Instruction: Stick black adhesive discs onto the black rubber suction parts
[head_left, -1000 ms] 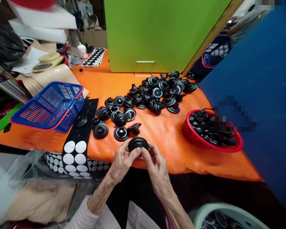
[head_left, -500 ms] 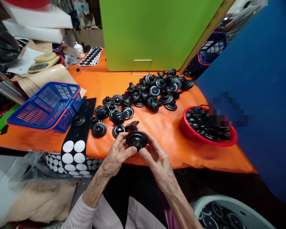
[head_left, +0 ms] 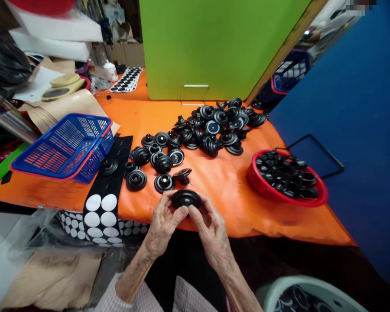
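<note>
A round, stepped black part [head_left: 186,198] is held between both hands at the table's front edge. My left hand [head_left: 162,221] grips its left side, and my right hand [head_left: 211,227] grips its right side; both thumbs meet at its near side and hide its lower portion. Just beyond the hands, a tilted black disc part [head_left: 182,174] lies on the orange table [head_left: 214,182]. More such parts form a loose group at the left and a larger pile [head_left: 211,125] farther back. A single disc part [head_left: 108,166] rests on a black strip with white round stickers [head_left: 100,203].
To the left stands a blue basket [head_left: 61,147]. A red bowl [head_left: 321,200] of small black pieces sits at the right. Behind rises a green board [head_left: 214,47], beside a blue panel [head_left: 344,130]. A pale tub [head_left: 273,290] with black parts is at the lower right.
Both hands have lowered slightly with the held part, and the thumbs cover more of its near side. The camera view has shifted a little.
</note>
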Demonstrator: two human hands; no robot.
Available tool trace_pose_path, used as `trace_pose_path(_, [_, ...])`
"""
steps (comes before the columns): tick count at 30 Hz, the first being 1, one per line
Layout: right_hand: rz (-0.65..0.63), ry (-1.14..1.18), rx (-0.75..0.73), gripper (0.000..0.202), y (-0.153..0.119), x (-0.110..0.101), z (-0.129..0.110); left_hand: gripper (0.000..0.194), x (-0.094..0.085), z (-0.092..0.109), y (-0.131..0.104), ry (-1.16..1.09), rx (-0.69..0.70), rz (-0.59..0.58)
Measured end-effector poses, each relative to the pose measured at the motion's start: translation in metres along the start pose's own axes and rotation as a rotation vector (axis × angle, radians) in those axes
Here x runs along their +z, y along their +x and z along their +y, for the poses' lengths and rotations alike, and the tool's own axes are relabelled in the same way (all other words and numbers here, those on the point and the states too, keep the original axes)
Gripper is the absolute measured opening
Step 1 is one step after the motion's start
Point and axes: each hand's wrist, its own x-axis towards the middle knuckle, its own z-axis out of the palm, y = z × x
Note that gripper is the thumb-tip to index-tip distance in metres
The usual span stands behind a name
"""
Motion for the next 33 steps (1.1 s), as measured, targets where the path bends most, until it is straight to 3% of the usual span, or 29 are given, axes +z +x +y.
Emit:
trace_pose_path(3, [-0.091,-0.038,0.043,0.036,0.016,-0.014,0.005,0.046,0.001,-0.003,0.005,0.077,-0.100,0.001])
trace_pose_path(6, [-0.068,-0.188,0.016,0.042,0.044,-0.035,0.011,0.070,-0.001,-0.006,0.021,0.282,-0.064,0.201])
trace_pose_path(8, [0.006,-0.355,-0.062,0.046,0.068,-0.046,0.009,0.069,-0.004,-0.009,0.035,0.342,-0.005,0.286])
trace_pose_path(10, [0.083,-0.538,-0.205,0.047,0.095,-0.049,0.002,0.059,-0.006,-0.011,0.050,0.331,0.056,0.238])
trace_pose_path(13, [0.093,-0.759,-0.396,0.038,0.141,-0.031,-0.015,0.048,-0.006,-0.012,0.065,0.339,0.105,0.215])
trace_pose_path(18, [-0.001,-0.872,-0.411,0.042,0.207,0.023,-0.027,0.041,-0.006,-0.013,0.069,0.269,0.072,0.269])
trace_pose_path(21, [-0.031,-0.871,-0.410,0.040,0.224,0.032,-0.019,0.040,-0.010,-0.015,0.067,0.203,0.071,0.265])
trace_pose_path(25, [-0.005,-0.817,-0.466,0.046,0.218,0.009,-0.017,0.033,-0.008,-0.009,0.060,0.242,0.077,0.344])
trace_pose_path(28, [0.061,-0.718,-0.580,0.051,0.185,-0.011,-0.030,0.034,-0.001,0.009,0.051,0.274,0.067,0.366])
trace_pose_path(30, [0.062,-0.647,-0.668,0.051,0.150,-0.018,-0.039,0.046,0.005,0.023,0.048,0.110,-0.006,0.278])
trace_pose_path(33, [-0.060,-0.592,-0.666,0.050,0.091,-0.021,-0.038,0.056,0.010,0.034,0.045,-0.233,-0.128,0.100])
